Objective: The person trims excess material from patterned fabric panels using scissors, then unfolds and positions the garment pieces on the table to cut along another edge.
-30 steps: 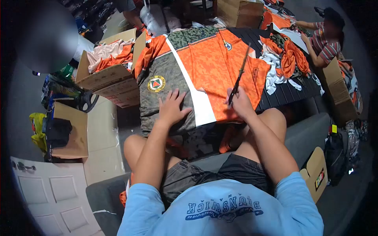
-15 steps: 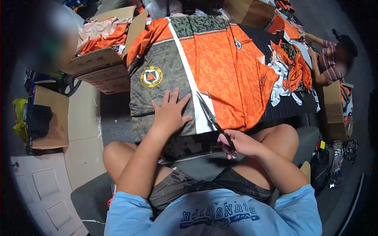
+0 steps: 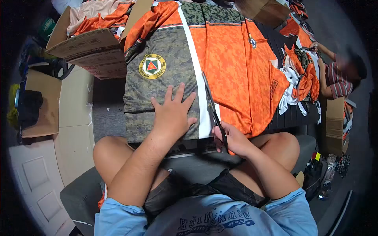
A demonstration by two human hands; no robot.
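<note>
A printed fabric piece lies spread before me, with a grey-green camouflage part (image 3: 161, 92) on the left and an orange part (image 3: 226, 59) on the right. A white strip (image 3: 191, 45) runs lengthwise between them. My left hand (image 3: 172, 114) rests flat on the camouflage part with fingers spread, below a round yellow-rimmed emblem (image 3: 152, 66). My right hand (image 3: 233, 138) grips black-handled scissors (image 3: 214, 113) at the near edge. Their blades point away from me along the strip's orange side. A sliver of white shows right of the blades.
An open cardboard box (image 3: 88, 49) of orange and pale fabric stands at the left. On the right, a pile of orange and white scraps (image 3: 301, 76) lies on the black ribbed surface (image 3: 275, 122). A person in a striped shirt (image 3: 339, 80) is beside it. Another box (image 3: 334, 126) stands nearer.
The scissors and my right hand have moved forward along the white strip. My left hand stays flat on the camouflage part. The camera view has shifted.
</note>
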